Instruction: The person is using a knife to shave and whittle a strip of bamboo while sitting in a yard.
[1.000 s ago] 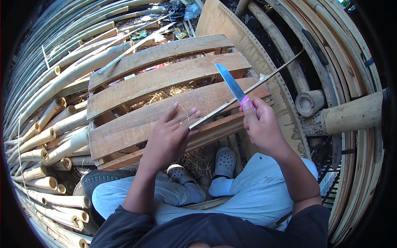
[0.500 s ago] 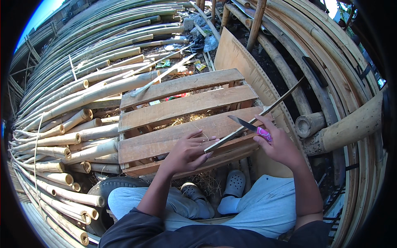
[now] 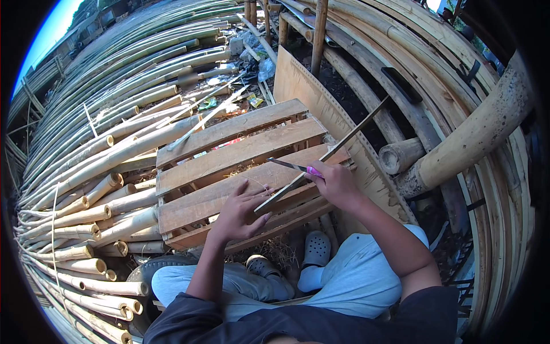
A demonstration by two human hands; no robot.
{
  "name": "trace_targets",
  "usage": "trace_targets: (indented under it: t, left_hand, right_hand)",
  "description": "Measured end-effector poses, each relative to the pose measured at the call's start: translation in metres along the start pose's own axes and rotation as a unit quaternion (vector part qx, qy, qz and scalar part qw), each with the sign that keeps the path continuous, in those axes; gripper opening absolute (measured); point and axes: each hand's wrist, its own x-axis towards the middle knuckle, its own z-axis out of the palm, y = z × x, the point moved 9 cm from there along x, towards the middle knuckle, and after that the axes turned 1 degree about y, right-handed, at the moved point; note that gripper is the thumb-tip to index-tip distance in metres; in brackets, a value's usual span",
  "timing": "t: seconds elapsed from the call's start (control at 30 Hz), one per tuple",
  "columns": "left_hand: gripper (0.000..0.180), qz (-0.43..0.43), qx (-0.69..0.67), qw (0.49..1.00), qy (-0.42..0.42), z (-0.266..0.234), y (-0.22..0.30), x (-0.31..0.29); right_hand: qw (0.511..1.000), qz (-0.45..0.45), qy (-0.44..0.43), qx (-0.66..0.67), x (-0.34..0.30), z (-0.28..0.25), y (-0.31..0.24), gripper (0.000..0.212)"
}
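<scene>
My right hand is closed around the pink handle of a knife, its dark blade pointing left above the crate slats. A long thin bamboo strip passes beneath that hand, slanting from near my left hand up to the far right. Whether my right fingers also grip the strip is hidden. My left hand is spread, with the strip's near end between its thumb and fingers but not visibly gripped. Both hands are over the near side of a slatted wooden crate.
Cut bamboo poles lie stacked at the left. A plywood sheet leans along the crate's right side. A thick bamboo pole juts in from the right, beside long wooden strips. A split bamboo piece rests across the crate's far corner.
The whole view has shifted, so the crate sits farther left. My right hand with the knife is slightly nearer the strip's near end. My left fingers have spread wider.
</scene>
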Motion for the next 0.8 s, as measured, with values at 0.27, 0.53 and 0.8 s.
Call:
trace_targets:
  t: [0.27, 0.53, 0.8]
  left_hand:
    - [0.044, 0.007, 0.040, 0.998, 0.053, -0.006, -0.014, -0.005]
    - [0.048, 0.022, 0.068, 0.997, -0.004, -0.025, -0.027, -0.021]
    - [0.047, 0.039, 0.015, 0.999, -0.008, -0.019, -0.031, -0.023]
  right_hand:
    - [0.995, -0.052, 0.049, 0.072, -0.002, 0.004, -0.020, 0.024]
    - [0.987, 0.141, 0.034, 0.074, 0.014, -0.046, 0.047, 0.038]
    - [0.970, 0.226, 0.028, 0.083, 0.008, -0.016, 0.057, 0.049]
